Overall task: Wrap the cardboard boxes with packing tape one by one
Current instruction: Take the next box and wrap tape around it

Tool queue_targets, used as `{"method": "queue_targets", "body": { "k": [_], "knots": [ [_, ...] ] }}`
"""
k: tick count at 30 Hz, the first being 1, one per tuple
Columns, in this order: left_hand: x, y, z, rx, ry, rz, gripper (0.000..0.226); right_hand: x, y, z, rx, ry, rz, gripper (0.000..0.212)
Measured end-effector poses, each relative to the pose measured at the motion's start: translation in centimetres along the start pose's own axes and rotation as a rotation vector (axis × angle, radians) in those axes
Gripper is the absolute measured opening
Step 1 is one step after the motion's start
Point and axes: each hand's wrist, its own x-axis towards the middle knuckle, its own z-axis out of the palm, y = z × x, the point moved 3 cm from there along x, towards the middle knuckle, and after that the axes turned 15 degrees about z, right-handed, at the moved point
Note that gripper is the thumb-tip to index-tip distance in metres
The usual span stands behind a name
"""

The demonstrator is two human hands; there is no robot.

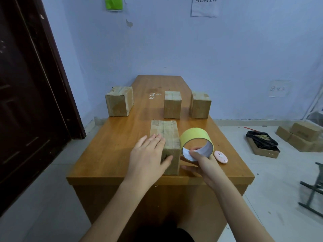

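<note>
From my remote view, the left hand point(148, 156) covers the near left corner and part of the top of the nearest cardboard box point(167, 137). Right of that box, the right hand point(201, 163) hides the lower rim of the tape roll point(196, 143); I cannot tell whether a tape end is free. Above the box, the frame's top edge crops the wall notice point(204, 6) and green sheet point(114, 3). Far right, the metal frame point(312, 194) is cut off.
</note>
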Motion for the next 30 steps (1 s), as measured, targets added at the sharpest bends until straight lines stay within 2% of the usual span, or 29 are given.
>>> {"method": "queue_targets", "body": {
  "k": [3, 7, 12, 15, 17, 21, 24, 27, 30],
  "knots": [
    [1.0, 1.0, -0.3, 0.076, -0.022, 0.049, 0.068, -0.2, 0.3, 0.0, 0.027, -0.037, -0.014, 0.014],
    [0.9, 2.1, 0.7, -0.002, -0.048, 0.122, 0.062, -0.2, 0.1, 0.3, 0.006, -0.023, -0.038, 0.013],
    [1.0, 1.7, 0.7, -0.082, -0.001, 0.105, 0.058, 0.0, 0.1, 0.3, -0.011, -0.007, -0.027, 0.011],
    [0.8, 1.2, 0.0, -0.113, -0.015, 0.074, 0.07, 0.0, 0.0, 0.1, -0.055, 0.004, -0.03, 0.011],
    [0.3, 0.5, -1.3, -0.034, -0.009, 0.024, 0.079, 0.0, 0.1, 0.0, -0.077, -0.001, -0.033, 0.012],
    [-0.9, -0.2, -1.5, 0.034, -0.099, 0.091, 0.062, 0.0, 0.1, 0.2, -0.078, -0.001, -0.033, 0.013],
    [-0.6, -0.4, -1.0, 0.03, -0.066, 0.057, 0.066, -0.1, 0.0, 0.3, -0.06, 0.001, -0.03, 0.013],
    [1.1, 1.2, -0.8, 0.052, -0.053, 0.154, 0.077, -0.3, -0.1, 0.2, -0.075, -0.031, -0.027, 0.013],
    [1.6, 2.4, 0.0, 0.013, -0.06, 0.203, 0.067, -0.4, -0.3, 0.1, -0.16, 0.014, -0.038, 0.016]
  ]
}}
